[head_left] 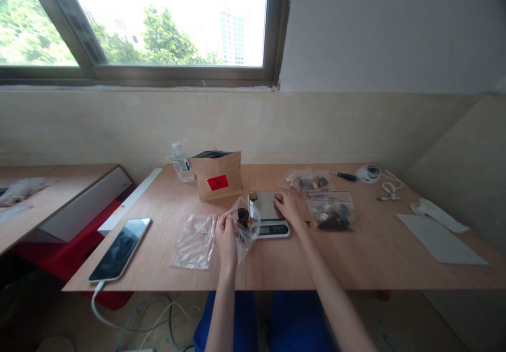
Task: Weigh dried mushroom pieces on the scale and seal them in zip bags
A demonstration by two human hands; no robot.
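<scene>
My left hand [226, 231] is closed on a clear zip bag [245, 236] that holds dark brown pieces. The bag overlaps the left side of a white kitchen scale [272, 229] with a metal plate. One small brown piece [253, 196] lies near the plate's back left corner. My right hand [287, 206] is over the plate's right side, its fingertips pinched on another brown piece [279, 197]. Left of my left hand lies a clear zip bag [194, 241], flat on the table. A filled zip bag [334, 212] with dark contents is right of the scale.
Behind the scale are an open brown paper pouch [217, 175], a plastic bottle [182, 163] and more filled bags [308, 181]. A phone [120, 249] lies left; a white camera [368, 173], cable and paper [440, 237] lie right.
</scene>
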